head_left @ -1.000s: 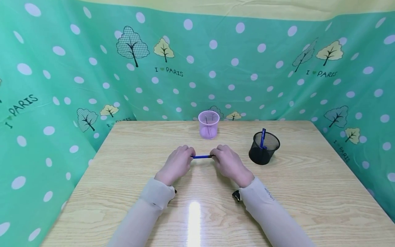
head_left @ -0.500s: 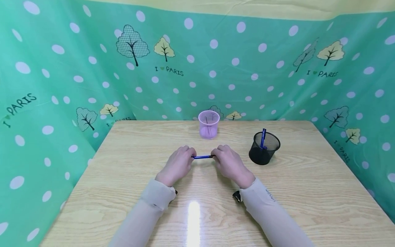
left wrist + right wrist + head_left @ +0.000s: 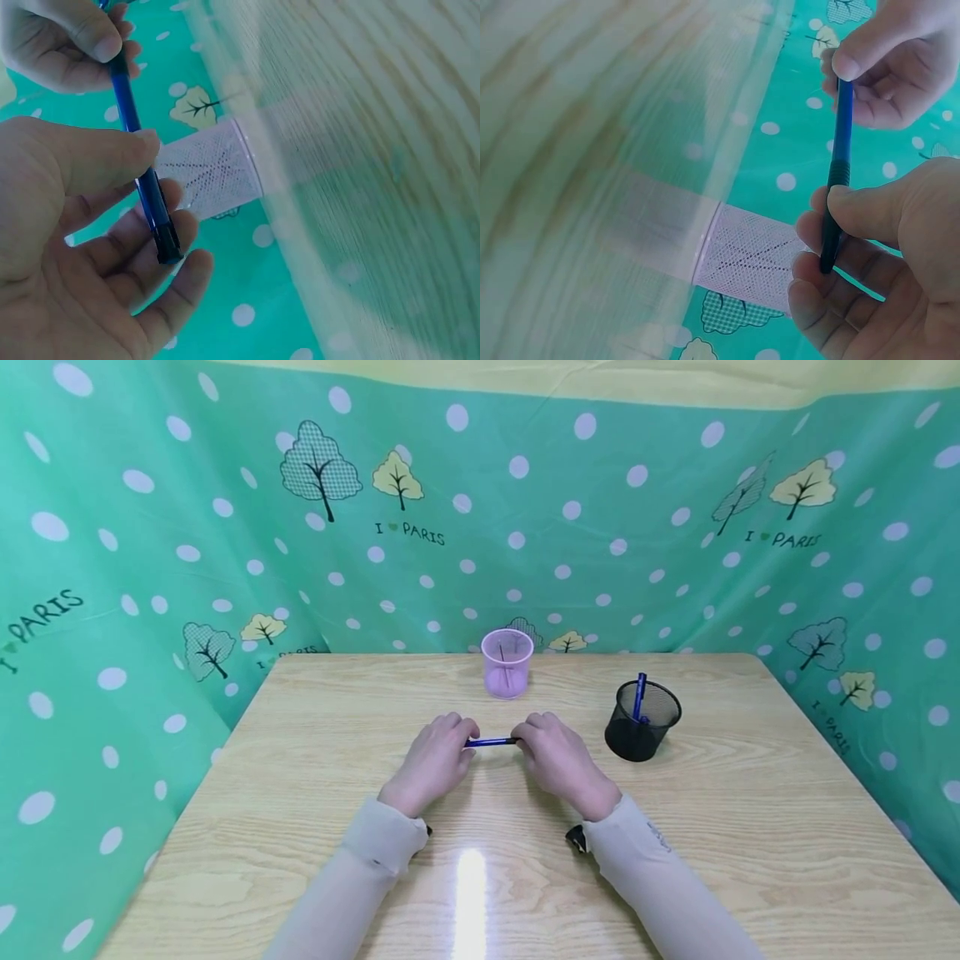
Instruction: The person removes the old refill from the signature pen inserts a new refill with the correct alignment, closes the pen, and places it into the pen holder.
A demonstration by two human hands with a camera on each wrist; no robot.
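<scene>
From the head camera I see a green cloth [image 3: 465, 568] with pale dots, printed trees and lettering, hanging behind and along both sides of the wood-grain worktop [image 3: 247, 877]. Two pale sleeves [image 3: 330, 885] come in from the near edge and lead to the hands. I have the left hand [image 3: 431, 756] and the right hand [image 3: 557, 756] facing each other across a short gap, each pinching one end of the same thing. To the right of the right hand, a little apart from it, I see a black mesh cup [image 3: 632, 739] with a blue pen [image 3: 639, 700] leaning in it. Beyond the hands, near the far edge, stands a lilac mesh cup [image 3: 506, 683]. The smallest thing I watch is the slim dark-blue pen [image 3: 491, 742] between the hands, held above the worktop and lying nearly straight across the gap. My left wrist view shows the left thumb on its blue barrel, the end poking out past it over the fingers; in my right wrist view, the right thumb presses the black grip section against the fingers.
</scene>
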